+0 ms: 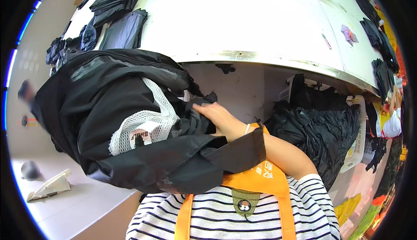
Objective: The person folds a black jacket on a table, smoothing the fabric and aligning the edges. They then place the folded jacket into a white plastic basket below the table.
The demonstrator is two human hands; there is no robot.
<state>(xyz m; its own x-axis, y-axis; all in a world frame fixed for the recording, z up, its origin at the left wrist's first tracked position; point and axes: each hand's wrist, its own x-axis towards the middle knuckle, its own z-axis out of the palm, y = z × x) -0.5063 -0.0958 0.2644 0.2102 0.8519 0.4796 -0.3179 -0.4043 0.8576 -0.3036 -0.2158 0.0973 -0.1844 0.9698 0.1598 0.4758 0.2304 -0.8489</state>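
Note:
A large black garment (108, 105) with a white mesh lining (150, 125) is bundled against my chest, draped over my left side. My right hand (219, 118) lies on top of its folds near the middle, fingers stretched out flat and pointing left. My left hand is hidden under the garment. I wear a striped shirt and an orange apron (260, 177).
A white table (243, 18) with a metal edge stretches ahead. Folded dark garments (117, 1) are stacked at its far left, more black pieces (382, 44) along the right. A white basket (358, 140) heaped with black fabric sits under the table at right.

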